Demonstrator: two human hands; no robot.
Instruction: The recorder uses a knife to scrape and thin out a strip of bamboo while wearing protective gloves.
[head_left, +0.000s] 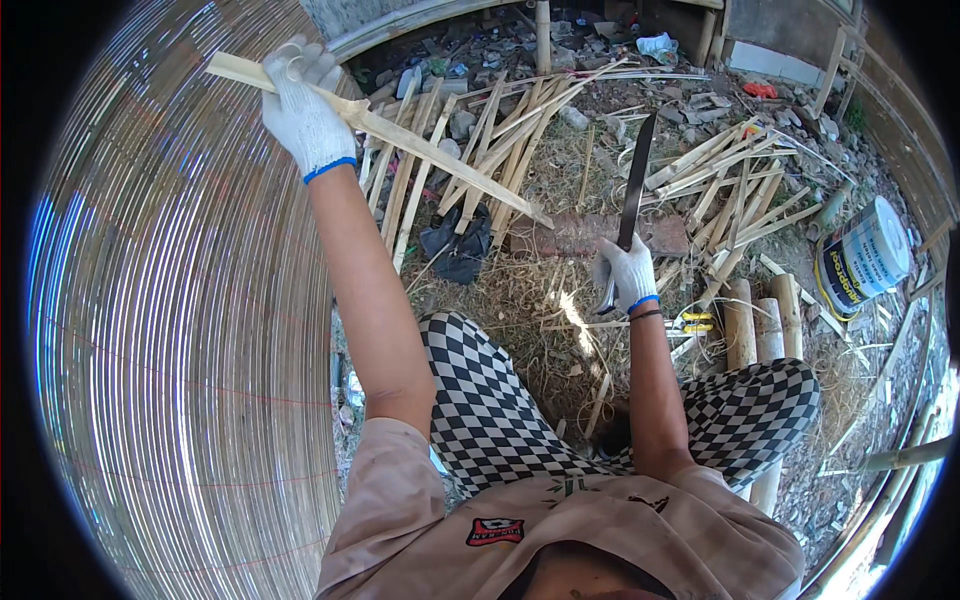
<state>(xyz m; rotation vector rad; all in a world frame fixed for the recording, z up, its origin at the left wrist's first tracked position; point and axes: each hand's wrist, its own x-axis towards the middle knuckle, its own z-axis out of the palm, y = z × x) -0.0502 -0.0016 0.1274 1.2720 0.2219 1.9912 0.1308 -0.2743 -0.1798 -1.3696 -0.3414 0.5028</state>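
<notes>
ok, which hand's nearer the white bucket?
Right. The right hand, holding the knife, is left of the bucket; the left hand, gripping a strip, is much farther left.

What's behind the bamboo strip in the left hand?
Behind the bamboo strip, the slatted screen shows around its left end and loose split strips farther right. Whatever the strip and left hand directly cover cannot be seen.

Toward three o'clock, a white bucket (862, 258) bears large yellow lettering on a dark ground, with rows of smaller print beside it. Near six o'clock, a red-and-black patch (495, 531) on the beige shirt (590, 522) carries lettering; at five o'clock, the shirt's dark mark (648, 503) is too small to read
</notes>
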